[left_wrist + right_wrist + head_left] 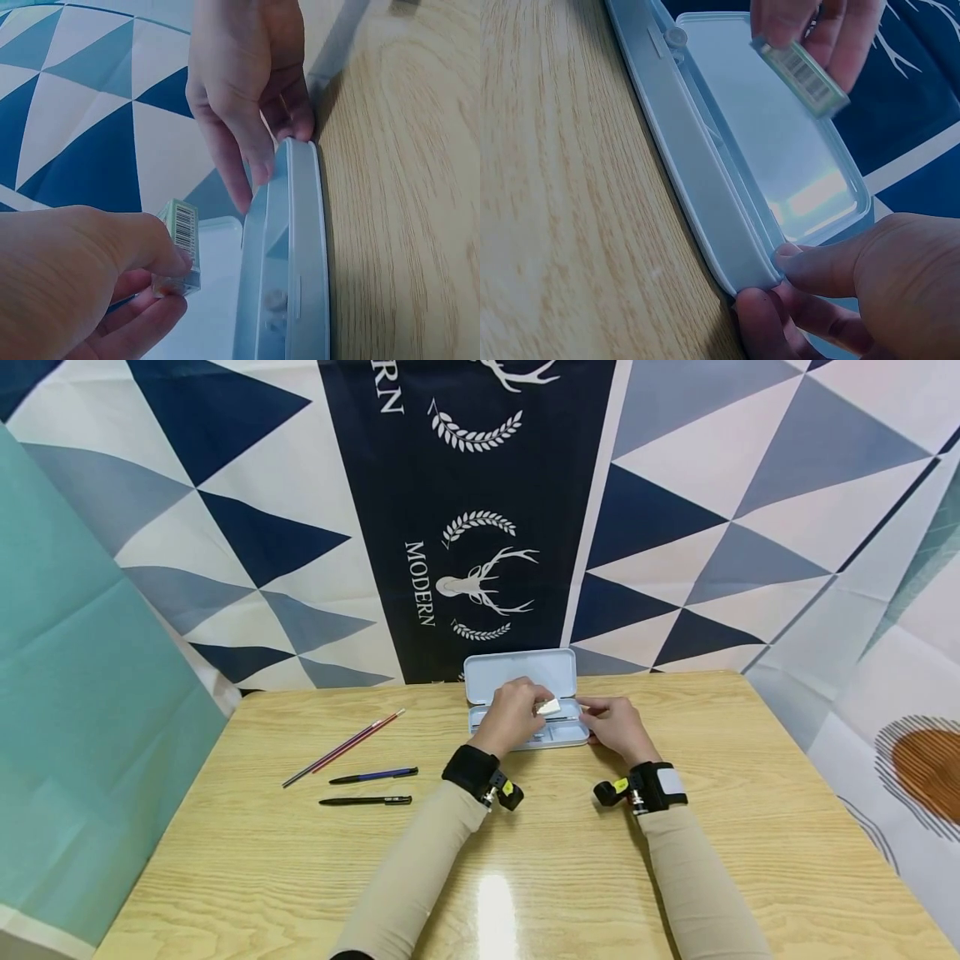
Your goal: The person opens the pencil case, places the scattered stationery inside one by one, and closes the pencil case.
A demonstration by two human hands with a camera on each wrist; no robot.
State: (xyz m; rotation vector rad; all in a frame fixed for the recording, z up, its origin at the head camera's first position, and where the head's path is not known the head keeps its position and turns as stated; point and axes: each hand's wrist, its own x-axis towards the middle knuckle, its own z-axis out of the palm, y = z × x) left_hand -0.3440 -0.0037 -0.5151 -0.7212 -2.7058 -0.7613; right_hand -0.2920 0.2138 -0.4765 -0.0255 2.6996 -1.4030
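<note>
A light blue pencil case (521,672) stands with its lid raised at the back of the table. Over its tray, my left hand (513,718) pinches a small green-and-white block with a barcode (184,232) between thumb and fingers. The block is just above the case in the right wrist view. At the case's right end, my right hand (617,727) grips the wall, thumb (810,262) on the inner rim and fingers outside. A thin dark stick (558,719) lies in the tray, partly hidden by the left hand. A small round piece (676,36) sits inside near the front wall.
To the left on the wooden table (555,877) lie a red pencil (360,741), a dark pencil (332,754) beside it, a blue pen (373,775) and a black pen (365,800). A patterned cloth (480,468) hangs right behind the case.
</note>
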